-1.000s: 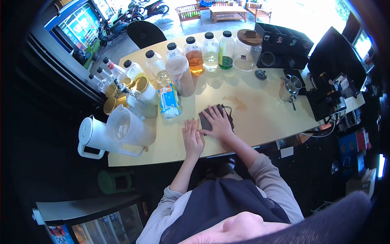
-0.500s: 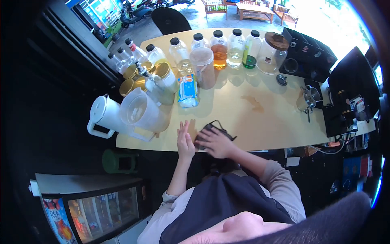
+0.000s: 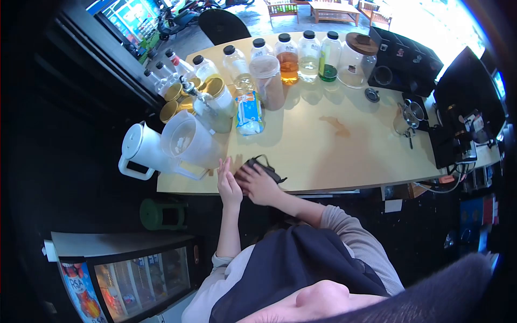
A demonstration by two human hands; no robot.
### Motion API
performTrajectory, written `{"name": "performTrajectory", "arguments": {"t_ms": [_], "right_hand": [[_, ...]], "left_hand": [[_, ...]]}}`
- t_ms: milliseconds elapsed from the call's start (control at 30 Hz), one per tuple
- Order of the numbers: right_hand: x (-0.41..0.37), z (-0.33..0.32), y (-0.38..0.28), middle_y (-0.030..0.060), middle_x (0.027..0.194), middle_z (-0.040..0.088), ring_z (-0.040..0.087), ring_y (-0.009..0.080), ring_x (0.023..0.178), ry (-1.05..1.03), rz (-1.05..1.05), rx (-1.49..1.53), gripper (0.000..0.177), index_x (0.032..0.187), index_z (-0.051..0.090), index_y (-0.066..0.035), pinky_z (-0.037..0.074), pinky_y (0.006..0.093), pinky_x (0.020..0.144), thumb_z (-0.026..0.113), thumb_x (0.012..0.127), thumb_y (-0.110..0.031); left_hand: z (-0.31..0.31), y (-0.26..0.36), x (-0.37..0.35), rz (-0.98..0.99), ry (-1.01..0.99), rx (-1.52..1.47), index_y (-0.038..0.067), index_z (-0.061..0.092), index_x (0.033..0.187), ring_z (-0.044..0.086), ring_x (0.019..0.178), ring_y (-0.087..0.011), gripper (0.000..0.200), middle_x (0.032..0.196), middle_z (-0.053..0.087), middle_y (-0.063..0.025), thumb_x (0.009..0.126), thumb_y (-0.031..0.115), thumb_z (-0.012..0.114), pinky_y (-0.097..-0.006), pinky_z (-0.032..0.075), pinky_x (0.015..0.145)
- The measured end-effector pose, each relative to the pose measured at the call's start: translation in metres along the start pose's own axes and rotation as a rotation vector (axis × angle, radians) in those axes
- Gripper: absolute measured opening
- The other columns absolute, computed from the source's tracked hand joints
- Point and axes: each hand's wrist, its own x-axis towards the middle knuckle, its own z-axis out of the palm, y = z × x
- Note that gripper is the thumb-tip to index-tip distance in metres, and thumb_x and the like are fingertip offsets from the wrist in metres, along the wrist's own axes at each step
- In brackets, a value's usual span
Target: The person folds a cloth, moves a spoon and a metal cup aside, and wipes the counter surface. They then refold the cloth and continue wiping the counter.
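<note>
My right hand lies palm down with spread fingers over a dark cloth near the table's front edge. A thin loop sticks up from the cloth's far side; much of the cloth is hidden under the hand. Close on the left, my left hand stands on edge at the table's rim, fingers stretched and pointing away from me, holding nothing. Its fingertips are close to the clear plastic pitcher. Farther back lies a blue and white soft packet. A brownish wet patch marks the table.
A white lidded jug stands at the table's left edge. Several black-capped bottles, a tall cloudy container and a wooden-lidded jar line the back. To the right are a metal strainer and a black machine.
My right hand and the dark cloth have slid left along the front edge. My left hand has also shifted left, towards the pitcher. The view has tilted slightly.
</note>
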Motion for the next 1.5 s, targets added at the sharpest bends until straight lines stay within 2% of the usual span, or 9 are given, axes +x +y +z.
{"name": "performTrajectory", "arguments": {"t_ms": [167, 500, 600, 700, 967, 1300, 1433, 1467, 1500], "right_hand": [[-0.068, -0.016, 0.018, 0.0092, 0.151, 0.045, 0.036, 0.0245, 0.145, 0.129, -0.071, 0.082, 0.048, 0.138, 0.056, -0.016, 0.022, 0.0479, 0.121, 0.058, 0.091, -0.022], [-0.21, -0.119, 0.161, 0.0104, 0.149, 0.048, 0.042, 0.0288, 0.141, 0.338, 0.784, -0.218, 0.049, 0.141, 0.055, -0.016, 0.029, 0.0509, 0.117, 0.058, 0.092, -0.021], [-0.219, -0.119, 0.216, 0.0149, 0.15, 0.045, 0.039, 0.0308, 0.142, 0.497, 0.996, -0.383, 0.053, 0.144, 0.05, -0.012, 0.026, 0.0521, 0.117, 0.055, 0.094, -0.03], [-0.189, -0.098, 0.217, 0.021, 0.152, 0.041, 0.035, 0.0348, 0.144, 0.475, 1.15, -0.559, 0.057, 0.146, 0.045, -0.006, 0.022, 0.0532, 0.119, 0.052, 0.096, -0.033], [-0.142, -0.064, 0.101, 0.0291, 0.159, 0.022, 0.018, 0.0377, 0.151, 0.271, 0.705, -0.192, 0.067, 0.149, 0.034, 0.005, 0.014, 0.0512, 0.121, 0.053, 0.096, -0.032], [-0.085, -0.063, 0.164, 0.0308, 0.158, 0.023, 0.02, 0.0396, 0.15, 0.342, 0.704, -0.208, 0.067, 0.146, 0.037, 0.008, 0.014, 0.0503, 0.121, 0.051, 0.095, -0.034], [-0.128, -0.083, 0.164, 0.0243, 0.157, 0.031, 0.025, 0.0347, 0.149, 0.261, 0.47, -0.103, 0.062, 0.145, 0.044, -0.001, 0.017, 0.0507, 0.121, 0.056, 0.093, -0.031], [-0.145, -0.094, 0.162, 0.015, 0.157, 0.036, 0.031, 0.0296, 0.147, 0.248, 0.422, -0.059, 0.056, 0.144, 0.05, -0.013, 0.02, 0.0513, 0.12, 0.059, 0.091, -0.029], [-0.161, -0.107, 0.167, 0.015, 0.157, 0.036, 0.031, 0.0296, 0.147, 0.249, 0.424, -0.063, 0.056, 0.144, 0.05, -0.013, 0.02, 0.0513, 0.12, 0.059, 0.091, -0.029]], "left_hand": [[0.018, 0.008, 0.017, 0.045, -0.017, -0.048, -0.003, 0.052, 0.138, 0.038, 0.141, -0.0415, 0.047, 0.141, 0.055, -0.0198, 0.107, 0.023, 0.029, -0.0474, 0.031, 0.116], [0.101, 0.044, 0.012, 0.122, -0.276, -0.123, 0.006, 0.049, 0.144, 0.034, 0.145, -0.0373, 0.046, 0.147, 0.051, -0.0151, 0.106, 0.023, 0.03, -0.0505, 0.021, 0.12], [0.116, 0.056, 0.013, 0.129, -0.32, -0.123, 0.006, 0.049, 0.144, 0.033, 0.146, -0.0364, 0.046, 0.148, 0.05, -0.0152, 0.106, 0.022, 0.031, -0.0507, 0.02, 0.12], [0.129, 0.068, 0.014, 0.133, -0.325, -0.118, 0.006, 0.049, 0.144, 0.033, 0.146, -0.0361, 0.046, 0.148, 0.05, -0.0144, 0.106, 0.023, 0.03, -0.0515, 0.019, 0.12], [0.142, 0.087, 0.027, 0.099, -0.341, -0.083, 0.007, 0.048, 0.145, 0.032, 0.146, -0.036, 0.046, 0.149, 0.049, -0.0126, 0.106, 0.023, 0.031, -0.0524, 0.018, 0.121], [0.169, 0.108, 0.032, 0.094, -0.327, -0.022, 0.004, 0.052, 0.14, 0.034, 0.145, -0.0372, 0.045, 0.145, 0.053, -0.0132, 0.107, 0.023, 0.029, -0.0526, 0.021, 0.12], [0.184, 0.113, 0.031, 0.076, -0.362, 0.01, 0.004, 0.048, 0.144, 0.031, 0.146, -0.0374, 0.045, 0.148, 0.049, -0.0152, 0.105, 0.021, 0.033, -0.0528, 0.019, 0.12], [0.188, 0.115, 0.031, 0.075, -0.364, 0.025, 0.004, 0.048, 0.144, 0.031, 0.146, -0.0381, 0.046, 0.148, 0.049, -0.0152, 0.104, 0.021, 0.033, -0.0531, 0.019, 0.12], [0.193, 0.117, 0.031, 0.074, -0.369, 0.039, 0.004, 0.047, 0.145, 0.03, 0.146, -0.0388, 0.046, 0.148, 0.049, -0.0152, 0.104, 0.021, 0.034, -0.0535, 0.019, 0.12]]}}
